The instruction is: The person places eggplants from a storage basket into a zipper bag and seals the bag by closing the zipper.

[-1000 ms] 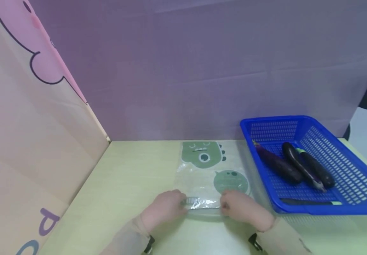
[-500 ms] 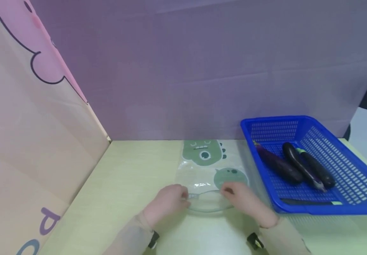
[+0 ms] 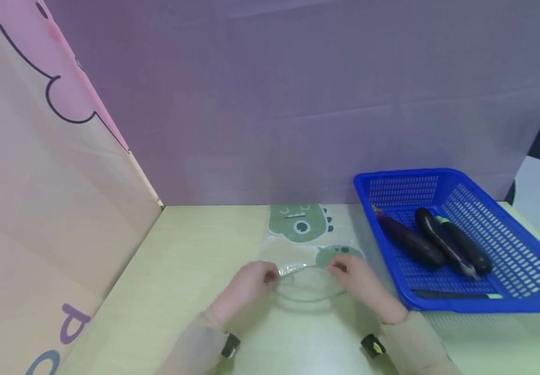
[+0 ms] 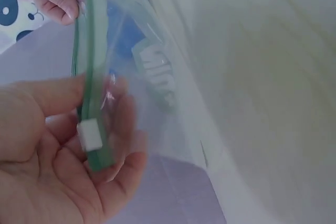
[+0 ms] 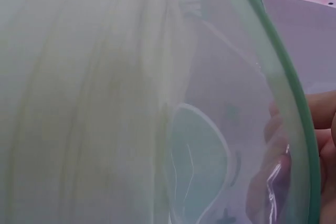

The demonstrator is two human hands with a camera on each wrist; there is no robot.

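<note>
A clear zip bag (image 3: 293, 252) with green cartoon monster prints lies on the table, its near end raised and its mouth gaping. My left hand (image 3: 249, 284) pinches the left end of the mouth. In the left wrist view, the thumb and fingers lie around the green zip strip (image 4: 94, 61), close to a white slider (image 4: 90, 135). On the other side my right hand (image 3: 360, 285) pinches the right part of the rim. The right wrist view shows the green zip edge (image 5: 302, 108) curving past that hand's fingers, some seen through the plastic.
To the right stands a blue plastic basket (image 3: 485, 305) with several dark eggplants (image 3: 410, 242) in it. The pale table (image 3: 199, 250) meets a purple cloth backdrop (image 3: 251, 104) behind and a printed cloth (image 3: 30, 198) on the left.
Both hands have lifted the bag's near end and moved slightly forward. The mouth, flat and closed a second ago, has parted into a wide oval.
</note>
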